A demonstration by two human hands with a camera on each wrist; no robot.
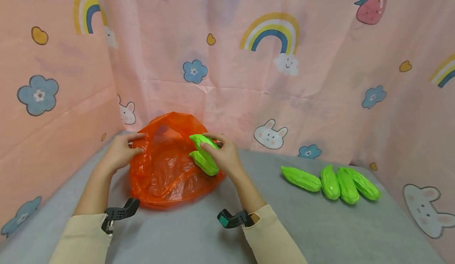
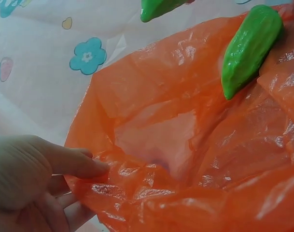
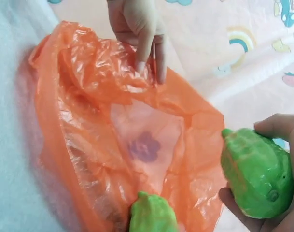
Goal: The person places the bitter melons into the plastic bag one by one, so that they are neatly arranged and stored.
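An orange plastic bag (image 1: 163,177) stands with its mouth spread wide on the grey table. My left hand (image 1: 121,153) pinches the bag's left rim between thumb and fingers, its thumb side showing close up in the left wrist view. Over the right side of the mouth, my right hand (image 1: 227,155) grips a bright green bitter melon (image 3: 255,174), fingers on one side and thumb on the other. Just below it, a second bitter melon (image 2: 250,48) lies against the inside of the bag's right wall.
Several more green bitter melons (image 1: 329,183) lie in a loose group on the table (image 1: 320,224) at the right. A pink printed cloth (image 1: 227,74) hangs behind and along both sides. Each wrist wears a dark strap (image 1: 234,218).
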